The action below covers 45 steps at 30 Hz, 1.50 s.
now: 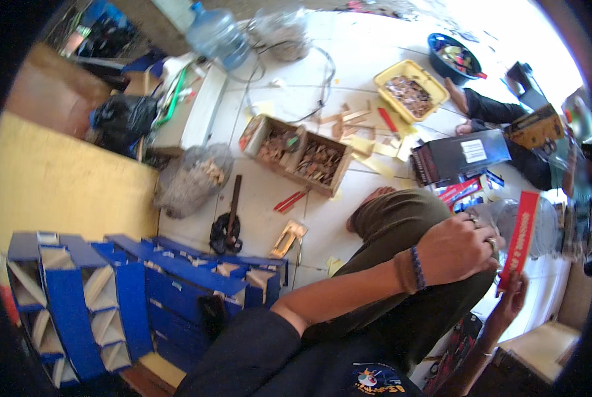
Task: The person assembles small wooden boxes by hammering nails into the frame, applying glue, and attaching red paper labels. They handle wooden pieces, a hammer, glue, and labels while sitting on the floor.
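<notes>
A long, narrow red box (pixel 519 238) with pale lettering stands nearly upright beside my bent knee. My right hand (pixel 513 296) grips its lower end from the right. My left hand (pixel 464 248), with rings and a dark blue braided bracelet at the wrist, rests over the knee. Its fingers are curled close to the left edge of the red box, and their tips are hidden, so what they pinch cannot be made out. Behind the hands lies a clear plastic bag (pixel 491 218). More red boxes (pixel 460 190) lie on the floor past my knee.
Blue boxes (pixel 130 271) are stacked at the left. A two-part wooden box (pixel 339 182) and a yellow basket (pixel 436 86) hold small brown pieces. Farther off stand a blue basin (pixel 435 53) and a water jug (pixel 220 40). Another person's legs (pixel 491 106) extend near a dark carton (pixel 464 155).
</notes>
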Tool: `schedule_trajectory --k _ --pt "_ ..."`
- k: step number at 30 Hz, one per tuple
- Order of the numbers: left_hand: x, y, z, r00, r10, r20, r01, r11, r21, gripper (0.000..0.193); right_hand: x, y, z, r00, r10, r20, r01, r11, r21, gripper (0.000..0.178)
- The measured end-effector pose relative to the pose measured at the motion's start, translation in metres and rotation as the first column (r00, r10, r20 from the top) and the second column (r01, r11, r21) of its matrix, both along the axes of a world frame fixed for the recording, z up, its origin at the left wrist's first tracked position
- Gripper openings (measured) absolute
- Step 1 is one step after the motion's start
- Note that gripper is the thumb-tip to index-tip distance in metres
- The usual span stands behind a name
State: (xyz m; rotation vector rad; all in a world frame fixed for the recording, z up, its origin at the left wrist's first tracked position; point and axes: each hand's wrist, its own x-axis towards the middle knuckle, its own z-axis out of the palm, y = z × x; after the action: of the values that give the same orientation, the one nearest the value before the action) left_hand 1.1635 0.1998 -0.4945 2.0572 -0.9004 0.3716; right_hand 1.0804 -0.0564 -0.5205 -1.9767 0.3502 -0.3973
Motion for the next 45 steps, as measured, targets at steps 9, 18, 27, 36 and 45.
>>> schedule_trajectory --k 9,18,27,36,45 --pt "-0.004 0.014 -0.001 0.967 -0.055 -0.248 -0.102 0.811 -0.577 0.048 0.054 0.058 0.028 0.948 0.283 0.142 -0.286 0.958 -0.005 0.032" --pt "0.015 0.035 -0.011 0.859 -0.266 -0.438 -0.355 0.307 -0.883 0.032 0.052 0.067 0.028 0.913 0.399 0.09 -0.403 0.914 0.037 0.043" --pt "0.015 0.045 -0.002 0.847 -0.259 -0.465 -0.397 0.273 -0.876 0.056 0.047 0.088 0.033 0.964 0.216 0.154 -0.236 0.963 0.129 0.018" --pt "0.018 0.057 -0.005 0.82 -0.095 -0.564 -0.522 0.28 -0.806 0.02 0.044 0.08 0.041 0.949 0.247 0.198 -0.292 0.924 0.247 0.022" --pt "0.016 0.059 0.002 0.823 -0.002 -0.568 -0.523 0.388 -0.759 0.018 0.045 0.079 0.043 0.811 0.441 0.384 -0.512 0.852 0.104 0.045"
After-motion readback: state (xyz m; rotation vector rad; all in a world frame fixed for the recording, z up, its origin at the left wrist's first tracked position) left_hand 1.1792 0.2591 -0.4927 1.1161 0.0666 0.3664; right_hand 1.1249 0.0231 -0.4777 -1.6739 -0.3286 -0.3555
